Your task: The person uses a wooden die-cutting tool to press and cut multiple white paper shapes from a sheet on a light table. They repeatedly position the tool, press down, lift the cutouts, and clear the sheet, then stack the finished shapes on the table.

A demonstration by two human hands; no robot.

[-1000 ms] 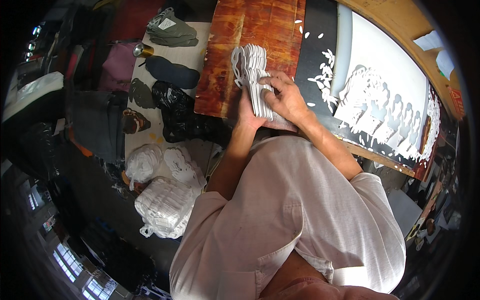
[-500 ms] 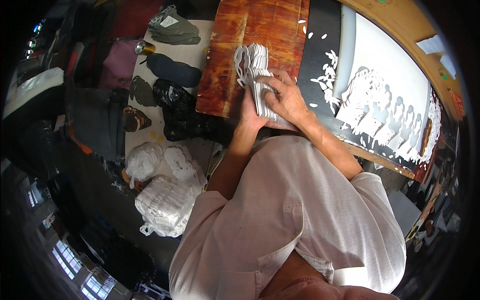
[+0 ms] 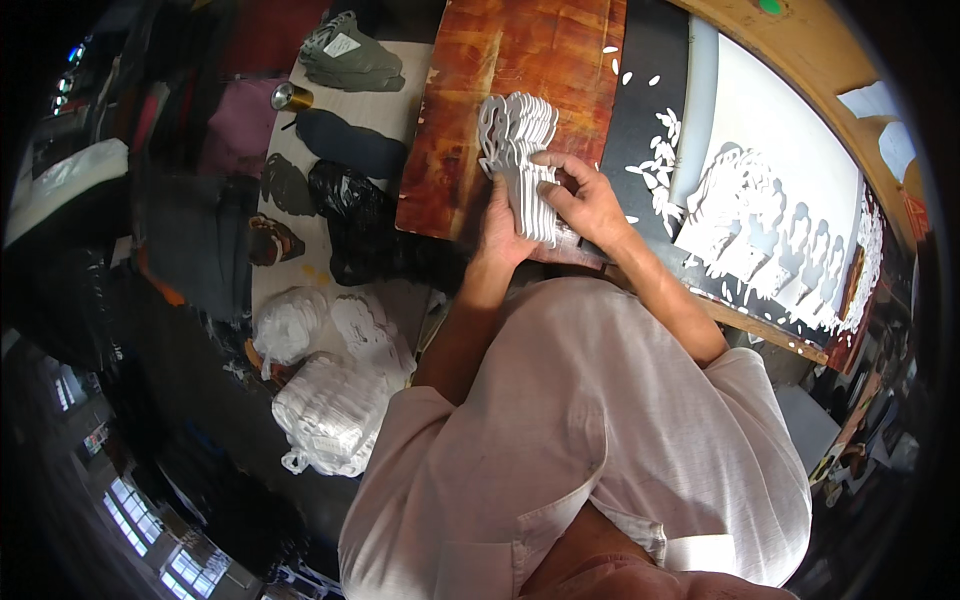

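A fanned stack of flat white cut-out pieces [image 3: 525,150], with looped openings at the far end and straight-edged tails at the near end, is held above the reddish-brown board [image 3: 450,130]. My left hand [image 3: 506,228] is closed round its near left side, the thumb lying along the edge and the other fingers hidden beneath. At the right edge of the stack, my right hand [image 3: 592,208] has its thumb and forefinger bent against the pieces, a small gap between their tips. The remaining right fingers curl partly out of sight.
Small white scraps [image 3: 658,160] lie on the dark strip to the right. Further right, more white cut-outs [image 3: 735,215] stand in rows. On the left are a black plastic bag [image 3: 350,215], a can [image 3: 290,96], grey-green pieces [image 3: 355,62] and a wrapped white bundle [image 3: 330,410].
The stack has tilted and spread, so more of its near face and edges shows. My right hand has shifted slightly right, with its fingers drawn back toward the edge of the stack.
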